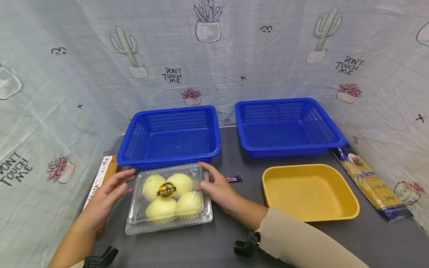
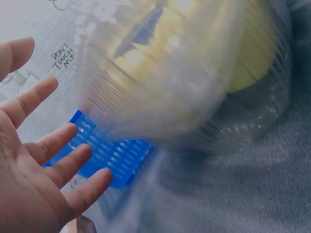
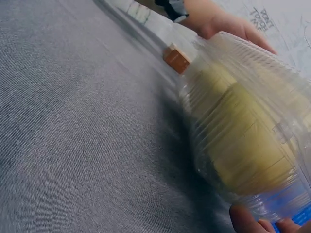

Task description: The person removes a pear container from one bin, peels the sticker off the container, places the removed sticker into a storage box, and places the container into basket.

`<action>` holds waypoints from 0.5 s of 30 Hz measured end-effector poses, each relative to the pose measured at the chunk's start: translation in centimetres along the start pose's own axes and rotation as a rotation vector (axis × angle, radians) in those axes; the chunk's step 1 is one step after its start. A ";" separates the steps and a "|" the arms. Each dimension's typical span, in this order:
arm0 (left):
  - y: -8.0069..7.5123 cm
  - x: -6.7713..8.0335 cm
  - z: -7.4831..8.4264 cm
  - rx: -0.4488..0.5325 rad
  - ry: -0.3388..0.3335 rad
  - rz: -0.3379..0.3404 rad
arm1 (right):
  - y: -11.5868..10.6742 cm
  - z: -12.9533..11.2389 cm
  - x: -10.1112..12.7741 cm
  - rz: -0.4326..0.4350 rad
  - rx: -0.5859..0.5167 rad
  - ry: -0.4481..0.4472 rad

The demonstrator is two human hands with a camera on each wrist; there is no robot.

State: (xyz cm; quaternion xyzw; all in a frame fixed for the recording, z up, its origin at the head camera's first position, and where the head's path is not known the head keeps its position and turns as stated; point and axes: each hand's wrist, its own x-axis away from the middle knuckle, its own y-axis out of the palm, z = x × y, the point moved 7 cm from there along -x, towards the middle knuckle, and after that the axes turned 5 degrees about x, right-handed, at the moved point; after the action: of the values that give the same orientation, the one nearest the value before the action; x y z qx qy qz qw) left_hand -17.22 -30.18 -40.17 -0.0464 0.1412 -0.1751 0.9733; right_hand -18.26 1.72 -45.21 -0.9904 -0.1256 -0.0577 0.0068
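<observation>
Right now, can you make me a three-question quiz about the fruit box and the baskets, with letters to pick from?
1. Where is the clear fruit box?
A. in the yellow tray
B. on the table in front of the left blue basket
C. inside the right blue basket

2. How many blue baskets are there?
A. one
B. two
C. four

3. What is the left hand doing?
A. fingers spread open beside the box
B. making a fist
C. holding the pasta pack

Answers:
1 B, the box sits on the grey table just before the left blue basket.
2 B, that one plus the right blue basket.
3 A, the left wrist view shows straight, spread fingers.
</observation>
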 end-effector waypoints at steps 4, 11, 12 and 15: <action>-0.1 0.4 -0.5 -0.005 -0.010 -0.003 | 0.4 0.6 -0.1 0.043 0.010 0.001; -0.5 1.0 -1.6 -0.069 -0.082 0.010 | 1.5 1.7 -0.1 0.094 -0.021 0.010; -0.5 1.0 -1.7 -0.079 -0.087 0.010 | 1.5 1.7 -0.1 0.099 -0.022 0.004; -0.4 0.8 -2.0 -0.090 -0.094 0.011 | 1.4 1.8 -0.1 0.099 -0.017 -0.007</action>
State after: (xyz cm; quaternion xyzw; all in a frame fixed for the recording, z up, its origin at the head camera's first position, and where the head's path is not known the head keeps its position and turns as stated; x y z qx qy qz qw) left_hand -17.20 -30.94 -42.29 -0.0978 0.1033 -0.1609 0.9767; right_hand -17.81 0.36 -47.00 -0.9956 -0.0760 -0.0548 0.0009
